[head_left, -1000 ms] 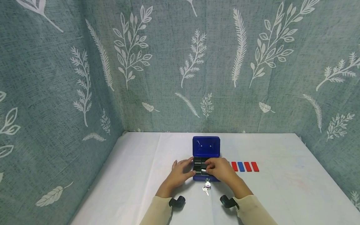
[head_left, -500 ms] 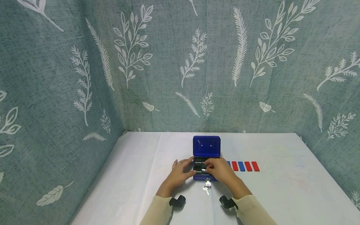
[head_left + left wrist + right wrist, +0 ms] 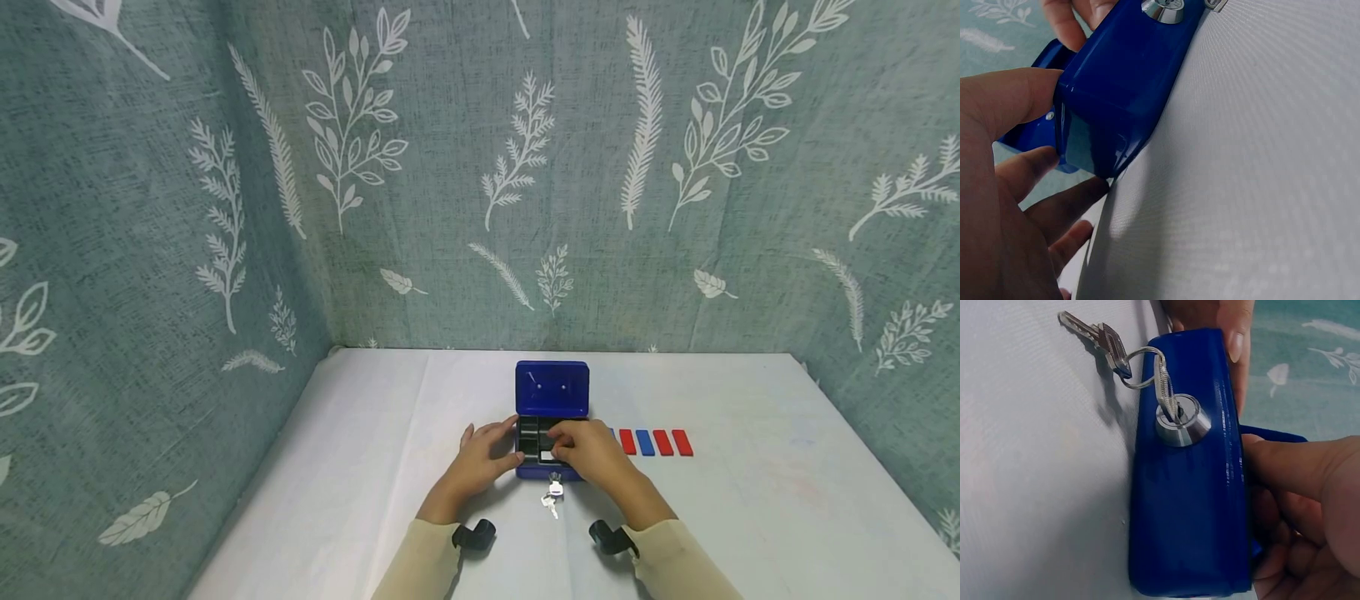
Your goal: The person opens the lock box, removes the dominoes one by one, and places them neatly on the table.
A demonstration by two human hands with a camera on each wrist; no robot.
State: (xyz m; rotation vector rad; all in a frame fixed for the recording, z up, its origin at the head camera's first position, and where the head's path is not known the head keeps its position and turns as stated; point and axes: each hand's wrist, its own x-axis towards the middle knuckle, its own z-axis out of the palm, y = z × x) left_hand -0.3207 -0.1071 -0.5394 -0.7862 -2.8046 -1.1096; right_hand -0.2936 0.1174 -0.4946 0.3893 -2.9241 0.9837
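From the head view, the small blue cash box (image 3: pixel 550 433) sits near the middle of the white tabletop (image 3: pixel 375 467) with its lid standing open toward the far side. The left hand (image 3: pixel 480 459) rests against the box's left wall, fingers spread and mostly straight. The right hand (image 3: pixel 592 451) has crept slightly farther over the black tray than a second ago, and the small white piece (image 3: pixel 547 455) its fingers pinch now lies lower in the tray. This suggests the piece is being seated in a compartment. A row of red and blue tiles (image 3: pixel 651 442) lies to the right of the box.

From the left wrist, the thumb (image 3: pixel 1010 100) presses the box's corner and the other fingers lie along its side.

From the right wrist, a bunch of keys (image 3: pixel 1107 347) hangs from the lock (image 3: pixel 1180 419) on the near wall; the fingers curl over the rim, their tips hidden.
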